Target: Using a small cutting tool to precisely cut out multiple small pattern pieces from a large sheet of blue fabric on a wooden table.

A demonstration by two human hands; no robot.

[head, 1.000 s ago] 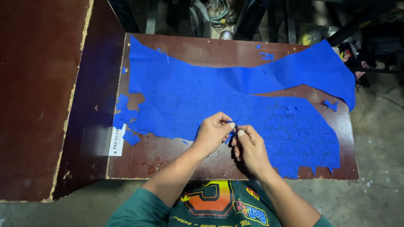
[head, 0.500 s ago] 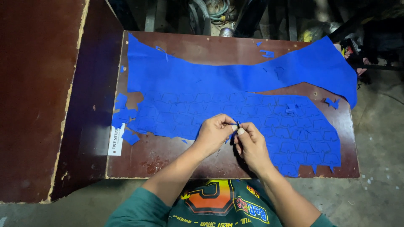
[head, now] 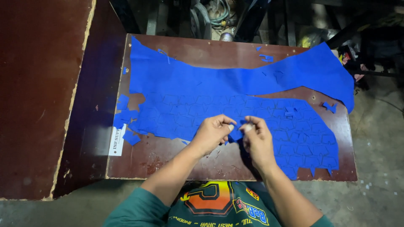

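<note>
While we pinch a small blue piece (head: 235,134) between both hands, left hand (head: 211,133) and right hand (head: 257,141) pressed onto it at the near edge of the blue sheet (head: 219,96) on the table (head: 168,159), pulling hard risks tearing neighbouring cutouts or dragging the sheet.

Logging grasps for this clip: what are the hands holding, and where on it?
Both the left hand and right hand pinch a small blue cut piece by its edges.
</note>
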